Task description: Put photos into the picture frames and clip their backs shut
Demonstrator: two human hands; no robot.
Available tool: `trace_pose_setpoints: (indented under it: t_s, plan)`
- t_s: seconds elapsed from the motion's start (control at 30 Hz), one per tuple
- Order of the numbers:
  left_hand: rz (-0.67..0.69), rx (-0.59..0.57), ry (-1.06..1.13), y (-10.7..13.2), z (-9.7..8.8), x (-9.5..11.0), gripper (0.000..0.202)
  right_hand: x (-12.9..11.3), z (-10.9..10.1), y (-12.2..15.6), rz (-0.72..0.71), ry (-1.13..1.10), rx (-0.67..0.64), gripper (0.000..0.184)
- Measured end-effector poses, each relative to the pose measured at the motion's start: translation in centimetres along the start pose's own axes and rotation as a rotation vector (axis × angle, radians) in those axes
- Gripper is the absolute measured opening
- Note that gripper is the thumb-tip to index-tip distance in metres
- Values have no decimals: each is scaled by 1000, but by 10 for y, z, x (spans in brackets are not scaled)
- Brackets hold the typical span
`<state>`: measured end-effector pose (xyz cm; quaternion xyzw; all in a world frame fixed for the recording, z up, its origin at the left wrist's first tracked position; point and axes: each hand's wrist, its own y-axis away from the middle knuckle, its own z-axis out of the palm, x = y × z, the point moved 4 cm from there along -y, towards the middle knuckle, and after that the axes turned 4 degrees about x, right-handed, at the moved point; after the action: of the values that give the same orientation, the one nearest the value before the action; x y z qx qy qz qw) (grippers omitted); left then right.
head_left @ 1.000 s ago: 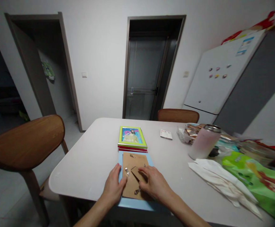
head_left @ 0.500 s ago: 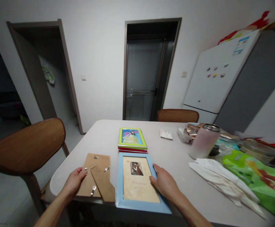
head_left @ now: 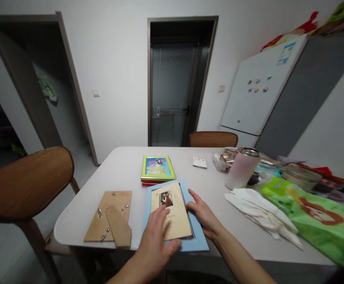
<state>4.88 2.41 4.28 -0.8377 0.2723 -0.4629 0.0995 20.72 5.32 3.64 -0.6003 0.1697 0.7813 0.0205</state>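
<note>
A light-blue picture frame [head_left: 199, 232] lies at the table's near edge. Inside it a cream card [head_left: 177, 221] with a small photo sits slightly askew, a dark gap showing along its right side. My left hand [head_left: 156, 236] rests over the card's lower left, fingers stretched out and holding nothing. The frame's right border is gripped by my right hand [head_left: 203, 215], thumb on top and fingers around the outer side. Left of the frame is a brown backing board [head_left: 117, 201] with metal clips and a stand leg, touched by neither hand.
Behind the blue frame is a stack topped by a green picture frame [head_left: 143, 167]. A small white card [head_left: 199, 162] lies farther back. On the right are a pink tumbler [head_left: 243, 169], white cloth or tissue [head_left: 260, 209] and a green package [head_left: 311, 213]. A wooden chair [head_left: 26, 181] stands left.
My left hand has left the backing board and moved right onto the card. The card now sits tilted in the frame. The board's stand leg lies at a different angle.
</note>
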Motion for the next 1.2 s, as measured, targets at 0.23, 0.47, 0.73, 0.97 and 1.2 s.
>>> trace_pose_setpoints:
  t_s: [0.23,0.47,0.73,0.97,1.2]
  plan:
    - [228,17,-111,-23,13,32,62,-3,-2,0,-103,270,48,72]
    - [-175,360,-94,-15,-68,-22,42,3,-38,-29,-272,863,226,51]
    - [-322,183,-339,32,-77,-69,35,16,-46,-34,-377,1212,301,46]
    - [-38,12,-562,37,-55,-56,50,10,-32,-22,-491,1362,324,43]
    - [36,-155,-561,19,-22,-48,64,19,32,-14,-437,833,-20,42]
